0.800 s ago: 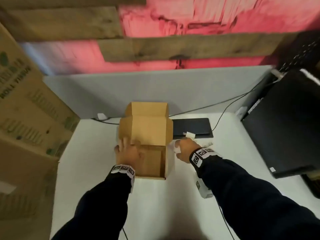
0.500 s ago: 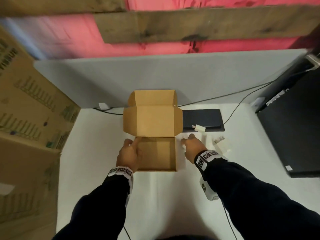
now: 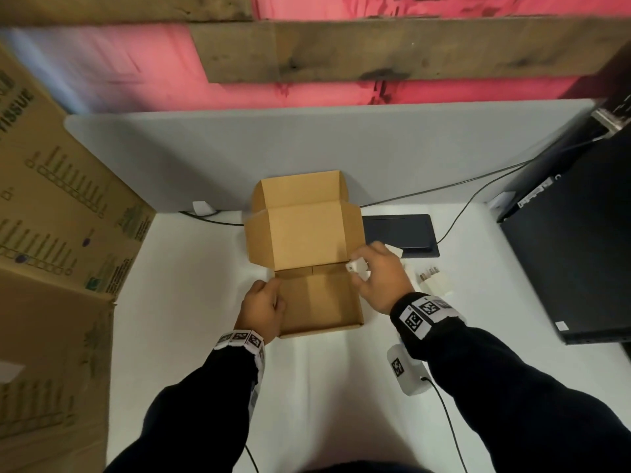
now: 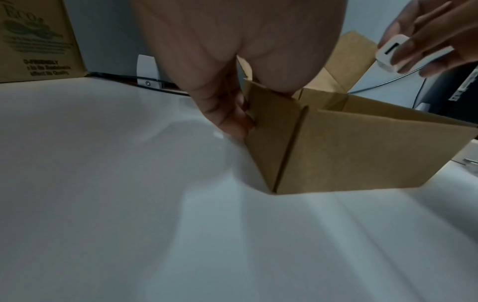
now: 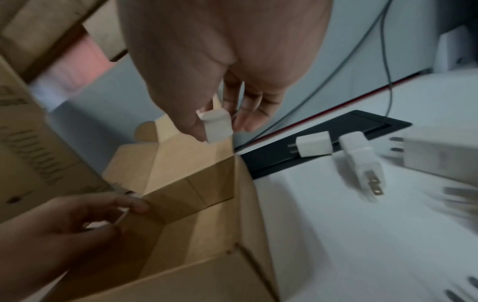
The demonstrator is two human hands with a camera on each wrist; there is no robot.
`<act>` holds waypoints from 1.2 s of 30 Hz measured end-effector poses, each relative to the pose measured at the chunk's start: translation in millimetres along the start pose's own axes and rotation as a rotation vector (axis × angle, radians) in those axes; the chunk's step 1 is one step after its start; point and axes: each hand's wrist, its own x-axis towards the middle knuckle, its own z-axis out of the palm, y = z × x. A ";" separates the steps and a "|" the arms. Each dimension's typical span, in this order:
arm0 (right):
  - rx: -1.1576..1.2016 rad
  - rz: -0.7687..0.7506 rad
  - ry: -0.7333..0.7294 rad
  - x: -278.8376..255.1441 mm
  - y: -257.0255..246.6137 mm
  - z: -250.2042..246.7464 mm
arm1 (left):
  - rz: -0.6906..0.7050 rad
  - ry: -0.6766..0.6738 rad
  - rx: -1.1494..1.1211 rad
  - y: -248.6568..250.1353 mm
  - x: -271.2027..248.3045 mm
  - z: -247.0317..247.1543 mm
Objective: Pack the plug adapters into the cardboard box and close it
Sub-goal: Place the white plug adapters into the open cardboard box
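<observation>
At table centre: box [image 3: 317, 302], lid up.
Left hand [image 3: 261, 310]: grips box wall, 9 o'clock.
Right hand [image 3: 382, 278]: pinches adapter [image 3: 356, 269], 2 o'clock.

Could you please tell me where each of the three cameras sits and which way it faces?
Head: on the head, looking down at the open box on the table; both sleeves, left hand and right hand show.
Left wrist: low, looking along the left hand gripping the box's left wall.
Right wrist: above the box's right side, looking along the right hand pinching an adapter.
All three share the box and that adapter.
</observation>
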 end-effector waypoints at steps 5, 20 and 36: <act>-0.021 -0.118 -0.203 -2.8 -20.1 23.2 | 0.028 -0.047 0.001 8.1 4.9 -0.6; -0.245 -0.062 -0.445 21.5 -29.4 77.8 | -0.110 0.129 -0.351 19.5 12.3 26.2; -0.256 -0.129 -0.379 30.7 -22.8 91.0 | -0.099 0.056 -0.316 14.3 20.9 34.4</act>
